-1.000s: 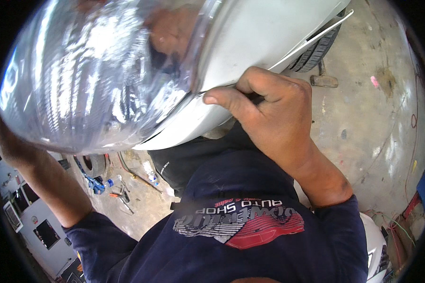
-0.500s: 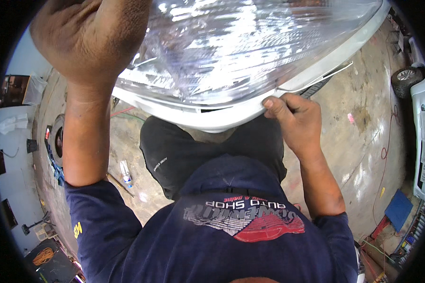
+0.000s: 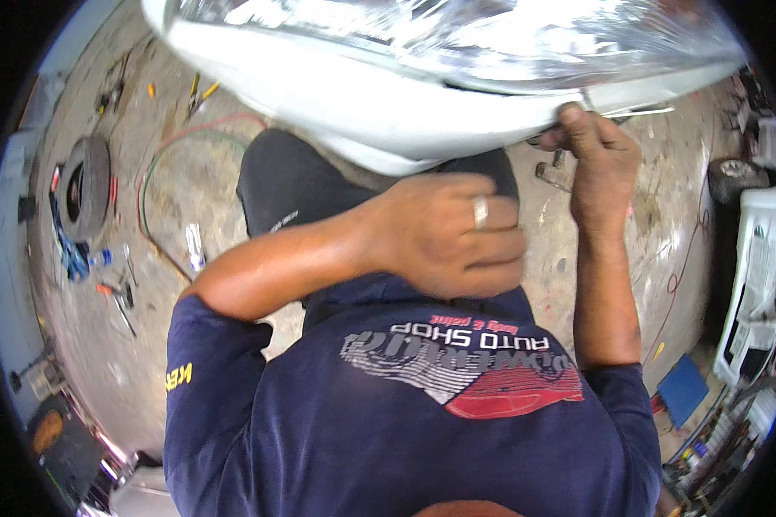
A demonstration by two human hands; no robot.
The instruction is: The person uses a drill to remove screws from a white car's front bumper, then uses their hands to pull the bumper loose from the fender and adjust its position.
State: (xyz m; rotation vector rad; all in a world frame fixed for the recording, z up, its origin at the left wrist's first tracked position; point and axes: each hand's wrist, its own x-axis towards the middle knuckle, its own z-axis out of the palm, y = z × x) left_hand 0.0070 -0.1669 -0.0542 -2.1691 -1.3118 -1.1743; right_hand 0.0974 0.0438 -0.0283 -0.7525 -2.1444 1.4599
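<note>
A white painted car body panel (image 3: 336, 103), which looks like a bumper, spans the top, in front of my knees. Clear plastic film (image 3: 526, 39) is stretched over the part above it, shiny and wrinkled. At the panel's lower right edge, my right hand (image 3: 608, 164) is closed in a pinch. What lies between its fingertips is too small to make out. A thin white strip (image 3: 651, 111) sticks out to the right beside these fingers. My left hand (image 3: 453, 228), with a ring on one finger, is curled closed over my lap, blurred. Its palm is hidden.
On the concrete floor at left lie a tire (image 3: 86, 188), a plastic bottle (image 3: 196, 246), red and green hoses (image 3: 151, 164) and several hand tools. To the right are another white bumper (image 3: 754, 276), a wheel (image 3: 737, 181) and a blue panel (image 3: 683, 390).
My left hand has come down from the film at upper left to my lap and curled. My right hand stays at the panel edge, now higher and further right in view.
</note>
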